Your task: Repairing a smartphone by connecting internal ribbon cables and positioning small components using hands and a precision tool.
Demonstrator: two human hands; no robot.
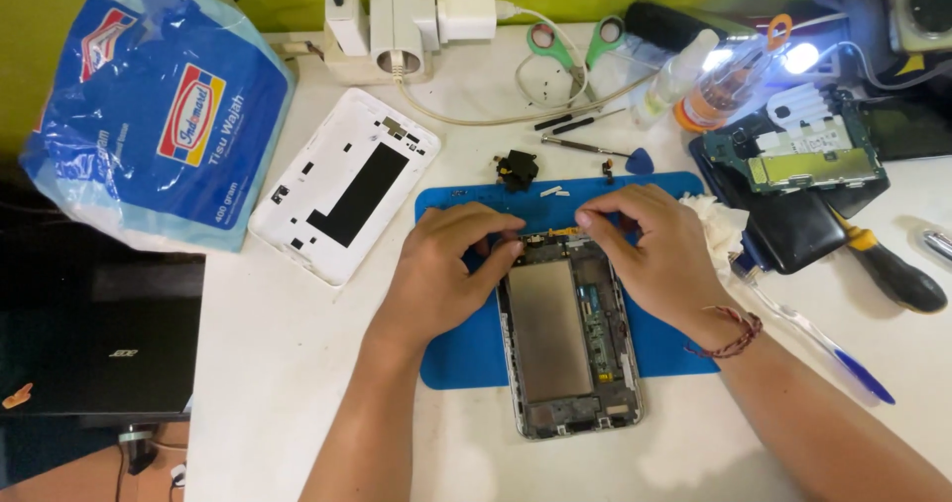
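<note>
An opened tablet [573, 338], its back removed, is laid on a blue mat [466, 348] near the table's [297, 363] front edge. Its top end is pinched by the curled fingers of the left hand [446, 269] and right hand [650, 254]. It is judged thin, light and fragile; the metal rim is best gripped, the exposed boards avoided.

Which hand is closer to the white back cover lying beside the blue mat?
Left. The left hand rests just right of the white back cover; the right hand sits farther right, across the opened tablet.
</note>
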